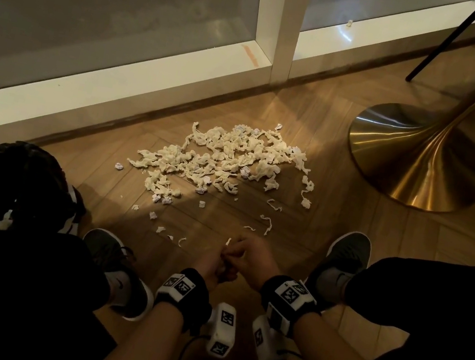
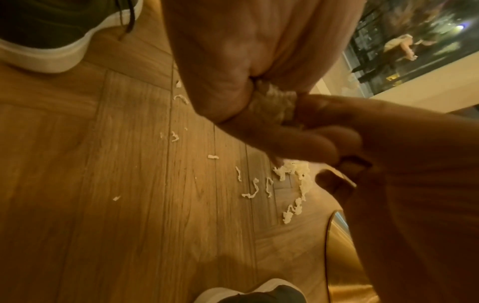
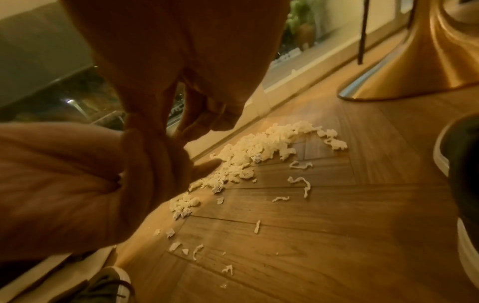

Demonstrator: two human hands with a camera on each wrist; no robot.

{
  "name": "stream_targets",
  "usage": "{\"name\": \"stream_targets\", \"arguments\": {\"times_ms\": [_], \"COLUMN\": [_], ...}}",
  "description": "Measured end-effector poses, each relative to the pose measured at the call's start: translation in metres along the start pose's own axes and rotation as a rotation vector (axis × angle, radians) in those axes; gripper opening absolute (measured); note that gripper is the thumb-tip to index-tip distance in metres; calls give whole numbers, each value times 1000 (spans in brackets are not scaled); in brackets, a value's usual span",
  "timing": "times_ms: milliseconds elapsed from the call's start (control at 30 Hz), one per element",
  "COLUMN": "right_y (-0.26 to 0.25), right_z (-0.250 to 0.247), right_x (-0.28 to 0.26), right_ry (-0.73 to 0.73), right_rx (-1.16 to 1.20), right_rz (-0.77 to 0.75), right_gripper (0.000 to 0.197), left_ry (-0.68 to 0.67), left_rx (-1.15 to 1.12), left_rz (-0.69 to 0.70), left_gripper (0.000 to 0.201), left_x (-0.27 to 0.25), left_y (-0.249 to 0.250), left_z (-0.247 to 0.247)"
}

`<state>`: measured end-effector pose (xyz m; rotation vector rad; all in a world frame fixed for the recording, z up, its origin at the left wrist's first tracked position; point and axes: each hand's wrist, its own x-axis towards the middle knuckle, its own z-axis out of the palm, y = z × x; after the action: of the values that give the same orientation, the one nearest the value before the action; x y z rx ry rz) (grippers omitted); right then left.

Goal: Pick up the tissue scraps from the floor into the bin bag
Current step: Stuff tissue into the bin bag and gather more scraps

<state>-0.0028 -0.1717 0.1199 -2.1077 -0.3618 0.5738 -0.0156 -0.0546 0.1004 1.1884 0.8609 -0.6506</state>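
Observation:
A heap of pale tissue scraps lies on the wooden floor ahead of me, with loose shreds trailing toward my feet. My left hand and right hand meet low between my shoes, both with curled fingers. In the left wrist view the left hand grips a wad of tissue, and the right hand's fingers pinch the same wad. A small shred pokes out above the hands. The black bin bag sits crumpled at my left.
A brass table base stands on the floor to the right of the heap. Black chair legs rise behind it. A white window frame runs along the far edge. My shoes flank the hands.

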Motion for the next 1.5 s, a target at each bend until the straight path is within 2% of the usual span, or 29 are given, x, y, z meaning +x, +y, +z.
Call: {"name": "stream_targets", "arguments": {"times_ms": [133, 267, 333, 467, 667, 800, 933, 1033, 1133, 1333, 1500], "right_y": [-5, -8, -8, -3, 0, 5, -4, -6, -8, -9, -10], "right_z": [3, 9, 10, 7, 7, 1, 3, 7, 9, 10, 19], "right_x": [-1, -8, -9, -3, -2, -2, -1, 0, -2, 2, 2], "right_ry": [37, -107, -125, -40, 39, 150, 173, 129, 45, -121, -118], "right_rx": [-44, -90, -71, -119, 52, -231, -321, -393, -419, -437, -495], "right_rz": [48, -104, -128, -108, 35, 57, -18, -13, -80, -72, -106], "right_gripper": [11, 19, 19, 10, 11, 25, 32, 33, 28, 26, 21], "left_ry": [11, 31, 16, -39, -24, 29, 85, 79, 31, -26, -37], "left_rx": [-75, -169, -217, -220, -81, 102, 127, 97, 24, -66, -156], "left_rz": [-12, -10, -8, -22, 3, 36, 42, 8, -50, -112, -106], "left_gripper": [23, 23, 27, 29, 32, 34, 31, 24, 20, 26, 31], "left_x": [0, 1, 1, -4, -9, -10, -8, 0, 5, 4, 5], "left_y": [-3, -1, -2, -7, -4, 1, 10, 14, 12, 7, 1], "left_z": [1, -9, -12, -1, 8, 8, 9, 5, -4, -9, -11]}}
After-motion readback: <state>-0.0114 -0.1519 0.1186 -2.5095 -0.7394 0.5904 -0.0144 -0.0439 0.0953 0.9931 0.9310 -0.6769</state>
